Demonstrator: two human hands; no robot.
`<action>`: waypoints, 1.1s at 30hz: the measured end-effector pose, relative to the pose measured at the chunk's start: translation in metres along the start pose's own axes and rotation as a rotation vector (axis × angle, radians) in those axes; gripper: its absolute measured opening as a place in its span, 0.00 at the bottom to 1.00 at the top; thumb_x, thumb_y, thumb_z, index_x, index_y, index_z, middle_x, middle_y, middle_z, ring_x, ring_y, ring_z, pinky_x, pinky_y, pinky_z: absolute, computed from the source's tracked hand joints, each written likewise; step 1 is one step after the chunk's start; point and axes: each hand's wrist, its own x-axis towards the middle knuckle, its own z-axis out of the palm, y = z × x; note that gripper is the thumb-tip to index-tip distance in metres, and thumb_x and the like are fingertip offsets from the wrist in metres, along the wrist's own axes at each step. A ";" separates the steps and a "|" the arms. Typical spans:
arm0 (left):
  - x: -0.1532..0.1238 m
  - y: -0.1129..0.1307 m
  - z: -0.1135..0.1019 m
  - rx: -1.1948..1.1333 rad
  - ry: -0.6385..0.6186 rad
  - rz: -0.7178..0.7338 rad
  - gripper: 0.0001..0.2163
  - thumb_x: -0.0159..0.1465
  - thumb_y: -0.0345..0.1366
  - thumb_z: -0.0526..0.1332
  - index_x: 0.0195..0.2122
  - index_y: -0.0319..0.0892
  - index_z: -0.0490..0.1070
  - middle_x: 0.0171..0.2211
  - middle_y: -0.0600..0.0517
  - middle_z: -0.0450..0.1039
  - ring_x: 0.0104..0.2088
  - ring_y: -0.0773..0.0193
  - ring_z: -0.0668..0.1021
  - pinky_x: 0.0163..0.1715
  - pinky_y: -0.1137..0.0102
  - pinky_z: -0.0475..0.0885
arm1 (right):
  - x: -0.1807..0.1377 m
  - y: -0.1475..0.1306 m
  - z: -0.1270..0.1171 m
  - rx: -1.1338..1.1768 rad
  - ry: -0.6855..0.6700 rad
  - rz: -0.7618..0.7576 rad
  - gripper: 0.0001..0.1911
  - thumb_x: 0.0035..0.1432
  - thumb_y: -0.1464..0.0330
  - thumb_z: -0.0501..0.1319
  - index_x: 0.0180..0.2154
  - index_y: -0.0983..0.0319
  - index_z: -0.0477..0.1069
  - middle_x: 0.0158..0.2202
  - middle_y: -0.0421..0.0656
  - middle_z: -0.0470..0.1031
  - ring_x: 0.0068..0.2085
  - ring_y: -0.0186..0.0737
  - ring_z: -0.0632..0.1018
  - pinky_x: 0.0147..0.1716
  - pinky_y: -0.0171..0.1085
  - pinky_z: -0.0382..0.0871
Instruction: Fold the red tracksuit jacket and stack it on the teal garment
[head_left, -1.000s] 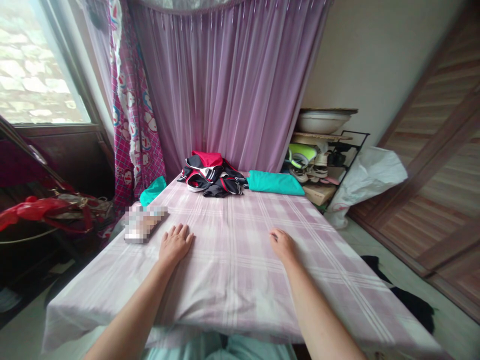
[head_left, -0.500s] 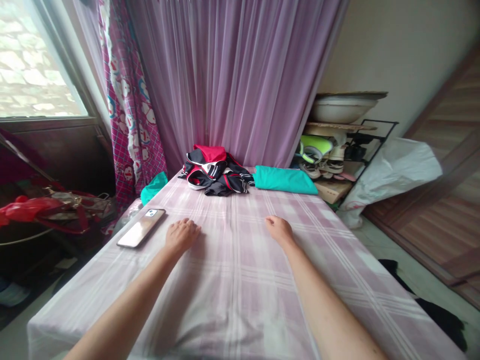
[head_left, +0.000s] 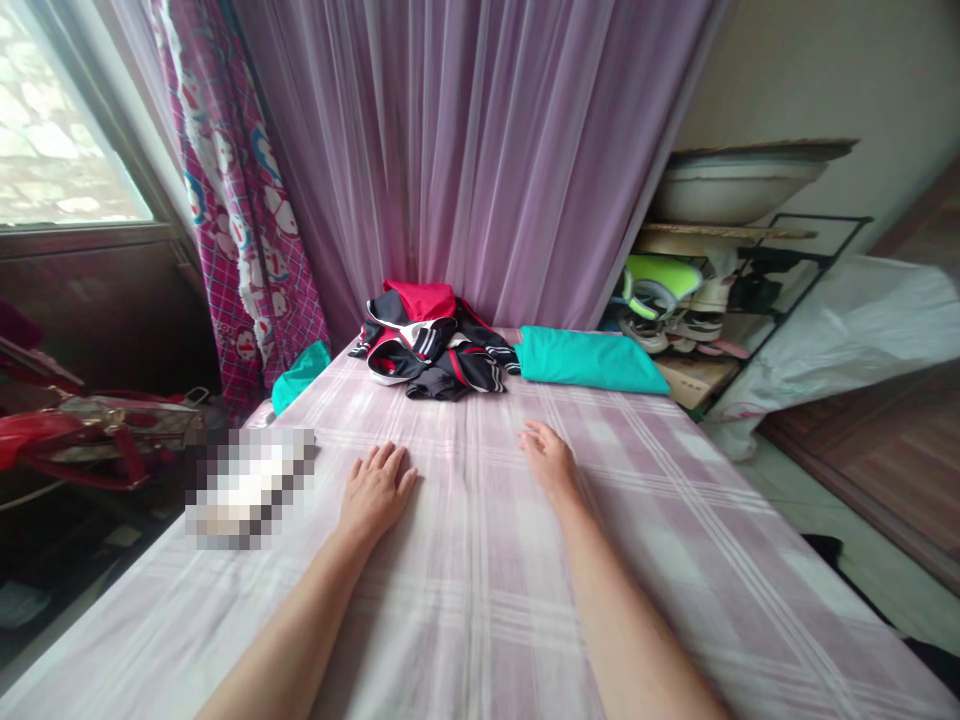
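Holds the left hand [head_left: 379,487] and the right hand [head_left: 550,460] well apart at a plaid tablecloth [head_left: 465,610], short of crumpled clothing [head_left: 435,345].
Lays the left hand palm down on the tablecloth, fingers open and slightly spread, gripping nothing. Tips the right hand on its edge, fingers loosely bent and parted, likewise gripping nothing. Shows the crumpled clothing, dark with red and white, heaped at the far end of the tablecloth, ahead of both hands and before a purple curtain [head_left: 465,130]. Shows a folded teal cloth [head_left: 592,360] just beside the heap, to the right. Has a pixelated object [head_left: 251,490] near the left hand, too obscured to identify. Includes, beyond the tablecloth's right side, a pale basin [head_left: 739,190].
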 end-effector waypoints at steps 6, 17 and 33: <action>-0.001 -0.003 0.001 -0.017 -0.025 -0.011 0.23 0.70 0.45 0.50 0.63 0.45 0.65 0.67 0.46 0.62 0.67 0.52 0.63 0.65 0.50 0.57 | 0.001 0.012 -0.009 0.478 0.294 0.187 0.22 0.44 0.59 0.63 0.42 0.61 0.74 0.31 0.42 0.82 0.27 0.38 0.80 0.22 0.32 0.67; 0.000 -0.008 0.005 -0.049 -0.009 0.006 0.22 0.70 0.45 0.52 0.62 0.46 0.67 0.65 0.46 0.64 0.66 0.50 0.64 0.65 0.49 0.58 | 0.009 0.005 -0.048 1.128 0.039 0.475 0.12 0.48 0.67 0.67 0.38 0.61 0.76 0.29 0.40 0.81 0.27 0.34 0.80 0.20 0.29 0.71; 0.000 -0.012 0.010 -0.071 0.045 0.037 0.21 0.69 0.44 0.52 0.61 0.46 0.68 0.64 0.45 0.66 0.65 0.49 0.65 0.64 0.48 0.59 | 0.007 0.012 -0.058 1.381 0.033 0.470 0.07 0.60 0.66 0.61 0.39 0.60 0.76 0.31 0.39 0.81 0.28 0.33 0.80 0.23 0.31 0.73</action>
